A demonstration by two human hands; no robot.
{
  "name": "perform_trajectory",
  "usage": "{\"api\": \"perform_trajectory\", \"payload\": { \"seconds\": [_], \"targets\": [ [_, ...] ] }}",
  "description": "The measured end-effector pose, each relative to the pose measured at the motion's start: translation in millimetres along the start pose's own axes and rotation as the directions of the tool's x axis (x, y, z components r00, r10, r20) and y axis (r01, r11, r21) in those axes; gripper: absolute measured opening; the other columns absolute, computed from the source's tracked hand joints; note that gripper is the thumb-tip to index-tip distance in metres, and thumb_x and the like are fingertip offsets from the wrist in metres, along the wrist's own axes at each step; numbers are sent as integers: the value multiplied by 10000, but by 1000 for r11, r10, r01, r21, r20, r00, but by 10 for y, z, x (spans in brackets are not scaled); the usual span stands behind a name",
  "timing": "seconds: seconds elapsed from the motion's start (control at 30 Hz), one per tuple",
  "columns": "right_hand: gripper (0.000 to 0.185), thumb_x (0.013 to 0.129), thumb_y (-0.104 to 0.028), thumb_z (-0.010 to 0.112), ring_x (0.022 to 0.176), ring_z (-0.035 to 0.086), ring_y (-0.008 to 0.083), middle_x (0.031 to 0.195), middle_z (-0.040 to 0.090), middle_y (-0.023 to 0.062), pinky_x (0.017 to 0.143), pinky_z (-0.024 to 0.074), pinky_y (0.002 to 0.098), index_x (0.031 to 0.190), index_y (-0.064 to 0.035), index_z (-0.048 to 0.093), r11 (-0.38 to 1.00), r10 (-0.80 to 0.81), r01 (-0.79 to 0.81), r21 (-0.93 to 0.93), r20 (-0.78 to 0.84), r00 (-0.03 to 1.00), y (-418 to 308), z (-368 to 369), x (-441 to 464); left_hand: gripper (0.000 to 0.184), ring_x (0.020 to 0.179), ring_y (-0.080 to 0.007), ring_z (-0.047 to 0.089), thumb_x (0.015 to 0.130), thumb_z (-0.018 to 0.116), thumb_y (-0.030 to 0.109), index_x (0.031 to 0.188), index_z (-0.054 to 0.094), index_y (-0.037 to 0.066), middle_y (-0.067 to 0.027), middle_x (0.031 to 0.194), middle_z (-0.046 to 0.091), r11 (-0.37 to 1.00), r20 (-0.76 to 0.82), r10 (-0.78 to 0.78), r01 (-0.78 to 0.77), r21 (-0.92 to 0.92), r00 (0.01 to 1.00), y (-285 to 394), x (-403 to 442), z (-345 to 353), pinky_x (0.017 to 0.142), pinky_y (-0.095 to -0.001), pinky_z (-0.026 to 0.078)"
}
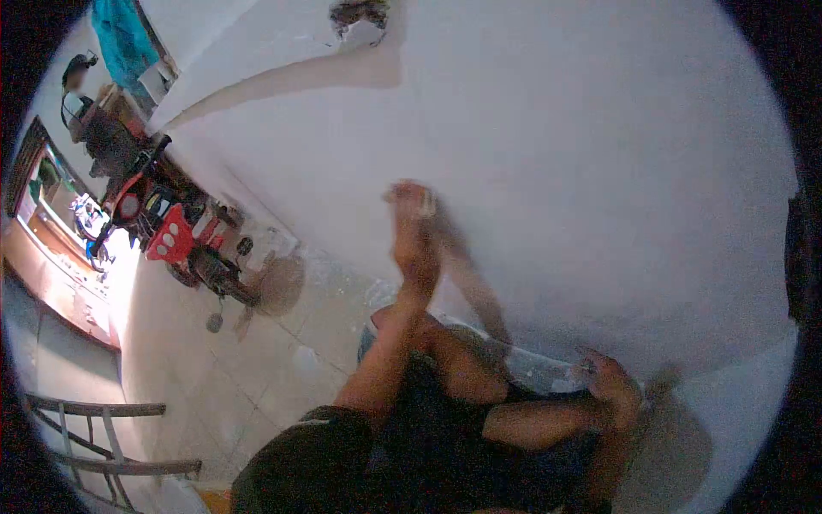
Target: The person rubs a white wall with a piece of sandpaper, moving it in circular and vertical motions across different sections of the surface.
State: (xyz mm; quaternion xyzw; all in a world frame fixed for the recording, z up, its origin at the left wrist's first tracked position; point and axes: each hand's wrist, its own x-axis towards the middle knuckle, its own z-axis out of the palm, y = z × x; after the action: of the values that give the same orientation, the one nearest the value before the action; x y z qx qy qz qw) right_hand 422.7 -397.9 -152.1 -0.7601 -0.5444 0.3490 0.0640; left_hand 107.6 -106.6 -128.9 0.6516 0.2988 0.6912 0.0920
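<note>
My left hand [413,231] is raised against the white wall [599,171], blurred by motion. Its fingers look closed around a small pale thing whose kind I cannot make out. A shadow falls on the wall just right of that forearm. Lower down, my right hand [615,392] hovers by my bent knee, close to the foot of the wall. Its fingers point left, loosely apart, and nothing clear shows in them. My bare legs [462,368] are folded beneath my arms.
Whitish dust and patches lie on the tiled floor [282,360] along the wall. A red motorbike [175,231] stands at left, with a person [77,103] behind it. A metal frame with bars [111,467] is lower left. Broken plaster [360,21] marks the wall's top.
</note>
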Motion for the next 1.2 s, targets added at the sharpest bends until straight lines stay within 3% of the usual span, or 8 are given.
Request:
{"api": "perform_trajectory", "payload": {
  "seconds": [0.13,0.2,0.27,0.4,0.57,0.67,0.93,1.2],
  "targets": [
    [624,963,-405,686,1233,634,374,1340,658,201,1058,494,459,1473,-80,532,998,-6,2,-57,-62,998,117,15,65,467,1497,-274,382,1071,464,111,1518,447,-23,-179,1575,457,986,-267,-108,138,98,958,273,985,-227,1243,-378,275],
    [634,956,-414,693,1223,640,374,1328,665,198,1056,497,457,1470,-78,535,1000,14,-11,-29,102,995,268,5,224,430,1356,-305,562,1068,496,154,1466,533,-5,-201,1498,545,953,-327,194,-97,288,925,376,1340,-195,1102,-381,463],
    [644,954,-422,693,1231,635,375,1337,661,201,1062,491,455,1474,-80,531,999,-23,23,-47,8,1000,-190,-95,-106,377,1068,-324,724,1065,522,207,1377,611,16,-222,1413,614,972,-221,-69,115,206,973,427,1125,15,830,-396,578],
    [654,955,-437,687,1259,619,378,1358,649,207,1090,471,445,1483,-87,527,984,109,-114,136,41,993,-116,-92,-22,428,1554,-375,231,1097,403,138,1493,505,12,-206,1617,385,934,165,323,-342,102,932,567,362,238,1273,-461,142],
    [656,954,-451,683,1282,603,384,1392,627,206,1098,464,460,1480,-90,531,997,53,-54,59,21,998,-57,-68,-3,425,1478,-366,400,1054,507,96,1473,530,35,-203,1602,408,999,-175,-47,47,-2,983,-133,227,-110,1173,-431,380],
    [658,953,-462,681,1299,591,388,1417,610,205,1104,458,472,1477,-92,534,993,67,-72,90,55,996,-13,-78,27,432,1467,-292,424,1042,523,67,1474,535,61,-206,1593,418,966,-263,116,-47,253,958,110,1206,-383,1125,-383,437],
    [627,956,-458,671,1286,590,418,1419,605,209,1104,458,486,1464,-113,547,986,-165,165,-14,-26,986,220,-19,134,482,1495,-314,389,1073,467,234,1524,491,66,-162,1606,428,929,83,283,-295,225,955,476,654,91,1207,-383,328],
    [609,967,-443,669,1305,584,402,1394,622,216,1118,446,495,1474,-130,543,989,107,-119,-90,-131,986,270,96,101,457,1487,-290,403,1098,437,187,1526,470,29,-180,1573,458,973,-264,57,6,232,963,226,1526,-495,1186,-368,357]
  ]
}}
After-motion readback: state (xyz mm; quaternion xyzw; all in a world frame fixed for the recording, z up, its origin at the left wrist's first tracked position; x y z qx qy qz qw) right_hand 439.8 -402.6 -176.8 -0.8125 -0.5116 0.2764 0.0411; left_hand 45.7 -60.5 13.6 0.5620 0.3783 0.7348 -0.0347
